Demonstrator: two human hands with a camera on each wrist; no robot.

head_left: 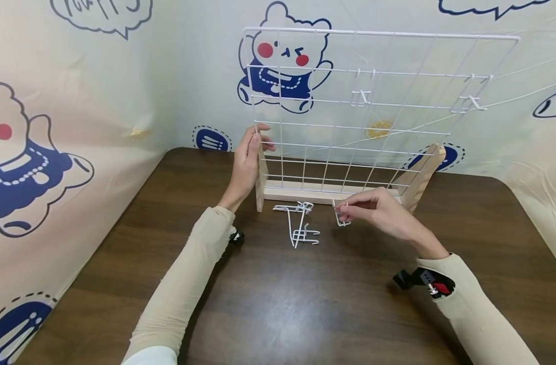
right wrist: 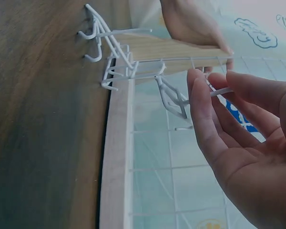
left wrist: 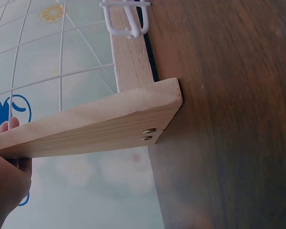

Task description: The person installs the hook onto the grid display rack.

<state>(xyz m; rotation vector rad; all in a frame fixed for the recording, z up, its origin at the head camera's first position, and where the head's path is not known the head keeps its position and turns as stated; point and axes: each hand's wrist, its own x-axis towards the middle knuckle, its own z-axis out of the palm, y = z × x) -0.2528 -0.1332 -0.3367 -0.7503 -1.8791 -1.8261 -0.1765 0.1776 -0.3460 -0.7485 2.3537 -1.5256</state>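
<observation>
A white wire grid point(head_left: 378, 33) stands in a pale wooden base point(head_left: 301, 192) on the table. My left hand point(head_left: 246, 165) grips the base's left side post point(head_left: 259, 182), thumb on the near side and fingertips behind; the left wrist view shows that post point(left wrist: 100, 126) from outside. In front of the grid's lower part, my right hand point(head_left: 389, 213) pinches a small white wire hook point(right wrist: 174, 98) between thumb and fingers, its frame hanging below the fingertips. Left of this hand, several loose white wire hooks point(head_left: 304, 207) lie in a tangle on the table.
Two white hooks hang on the upper grid, one near its middle point(head_left: 362, 96) and one near its right edge point(head_left: 472, 99). The right side post point(head_left: 424, 177) leans outward in the head view. Behind the brown table point(head_left: 282, 304) hangs a printed cloth point(head_left: 205, 76).
</observation>
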